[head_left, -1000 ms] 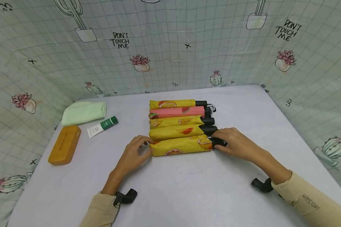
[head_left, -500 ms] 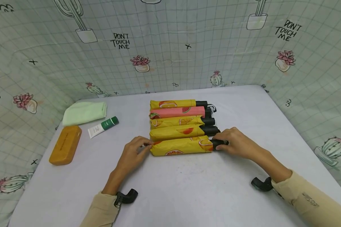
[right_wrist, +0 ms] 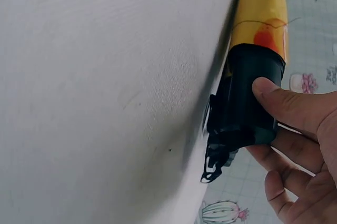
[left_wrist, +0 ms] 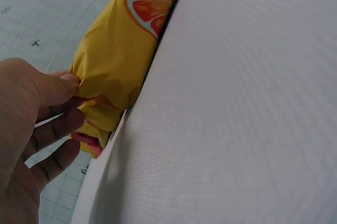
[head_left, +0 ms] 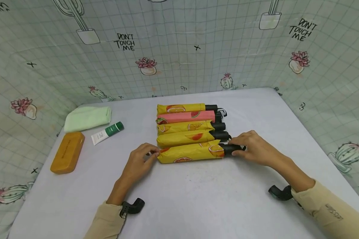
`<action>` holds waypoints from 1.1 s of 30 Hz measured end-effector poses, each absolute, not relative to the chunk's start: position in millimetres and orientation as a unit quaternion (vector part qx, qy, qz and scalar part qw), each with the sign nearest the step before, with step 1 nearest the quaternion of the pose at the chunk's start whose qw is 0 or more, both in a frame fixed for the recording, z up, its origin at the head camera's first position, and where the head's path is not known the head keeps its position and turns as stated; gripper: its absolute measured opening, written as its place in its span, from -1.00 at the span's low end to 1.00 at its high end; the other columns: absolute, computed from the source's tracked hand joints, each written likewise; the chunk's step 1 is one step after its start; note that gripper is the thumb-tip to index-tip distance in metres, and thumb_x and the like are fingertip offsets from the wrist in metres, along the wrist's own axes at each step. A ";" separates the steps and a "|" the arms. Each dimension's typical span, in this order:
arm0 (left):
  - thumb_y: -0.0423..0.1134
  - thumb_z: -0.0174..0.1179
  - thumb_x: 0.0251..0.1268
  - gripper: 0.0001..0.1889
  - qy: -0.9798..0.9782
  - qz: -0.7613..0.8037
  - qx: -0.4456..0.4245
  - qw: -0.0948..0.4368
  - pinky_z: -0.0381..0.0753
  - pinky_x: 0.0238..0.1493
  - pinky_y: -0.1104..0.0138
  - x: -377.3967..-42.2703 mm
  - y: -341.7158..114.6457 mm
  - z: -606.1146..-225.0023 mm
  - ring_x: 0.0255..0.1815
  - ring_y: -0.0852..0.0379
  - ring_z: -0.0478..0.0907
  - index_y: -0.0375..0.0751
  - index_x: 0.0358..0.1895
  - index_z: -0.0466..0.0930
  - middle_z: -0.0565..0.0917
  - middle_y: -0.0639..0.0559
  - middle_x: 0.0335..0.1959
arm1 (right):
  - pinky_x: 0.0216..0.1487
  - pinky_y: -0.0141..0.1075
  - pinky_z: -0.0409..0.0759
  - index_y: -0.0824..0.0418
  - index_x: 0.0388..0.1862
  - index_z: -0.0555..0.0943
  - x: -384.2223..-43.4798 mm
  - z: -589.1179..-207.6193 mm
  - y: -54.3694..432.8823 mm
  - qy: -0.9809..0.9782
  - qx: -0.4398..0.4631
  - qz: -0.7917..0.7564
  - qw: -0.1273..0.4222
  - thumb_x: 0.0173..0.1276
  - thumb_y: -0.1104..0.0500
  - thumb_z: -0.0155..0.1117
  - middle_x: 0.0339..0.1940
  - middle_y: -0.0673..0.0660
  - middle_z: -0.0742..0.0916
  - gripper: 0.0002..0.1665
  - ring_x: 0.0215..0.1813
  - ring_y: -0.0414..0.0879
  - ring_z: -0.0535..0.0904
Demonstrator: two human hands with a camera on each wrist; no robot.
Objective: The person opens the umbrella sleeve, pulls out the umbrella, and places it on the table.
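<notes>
Several folded umbrellas in fruit-print sleeves lie in a row. The nearest yellow umbrella (head_left: 191, 153) has orange slices printed on it and a black handle (right_wrist: 253, 95) pointing right. My left hand (head_left: 139, 162) pinches the fabric at its left end; in the left wrist view the thumb presses that corner and the other fingers are bent behind. With the thumb on the handle and fingers behind it, my right hand (head_left: 254, 149) grips the other end. Just beyond lie a second yellow umbrella (head_left: 182, 138), a third yellow one (head_left: 183, 127), a pink watermelon-print umbrella (head_left: 185, 117) and another yellow umbrella (head_left: 180, 108).
On the left of the white table (head_left: 197, 199) are a folded pale green cloth (head_left: 88, 119), a white-and-green tube (head_left: 107, 133) and an orange-brown case (head_left: 67, 152). A patterned curtain (head_left: 179, 49) hangs behind the table and along its sides.
My right hand has shifted slightly right along the nearest umbrella's handle, which now shows more. My left thumb and forefinger have come together on the sleeve's end. The other umbrellas stay put.
</notes>
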State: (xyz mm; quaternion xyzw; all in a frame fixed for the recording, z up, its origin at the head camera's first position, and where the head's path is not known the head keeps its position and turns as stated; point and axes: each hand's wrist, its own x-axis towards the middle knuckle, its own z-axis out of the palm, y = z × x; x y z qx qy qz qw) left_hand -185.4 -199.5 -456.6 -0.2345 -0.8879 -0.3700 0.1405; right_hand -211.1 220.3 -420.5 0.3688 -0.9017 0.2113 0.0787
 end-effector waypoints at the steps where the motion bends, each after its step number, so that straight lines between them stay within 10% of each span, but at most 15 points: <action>1: -0.39 0.34 0.30 -0.88 -0.888 -0.370 -0.234 0.140 0.62 -0.14 0.23 -185.6 -199.4 -456.3 -0.16 0.21 0.57 -0.13 -0.16 0.70 0.67 0.12 -0.18 | 0.08 0.00 0.43 0.24 -0.06 0.76 -210.8 -420.2 222.2 -0.903 0.367 0.211 0.078 0.09 0.26 0.60 -0.14 0.08 0.80 -0.61 -0.07 -0.01 0.68; 33: -0.38 0.34 0.30 -0.88 -0.893 -0.364 -0.228 0.134 0.63 -0.15 0.22 -184.3 -199.6 -457.9 -0.17 0.22 0.58 -0.10 -0.16 0.70 0.67 0.15 -0.19 | 0.07 -0.03 0.39 0.20 -0.11 0.76 -200.7 -411.3 270.3 -0.914 0.343 0.188 0.112 -0.01 0.34 0.63 -0.15 0.06 0.79 -0.58 -0.08 0.02 0.68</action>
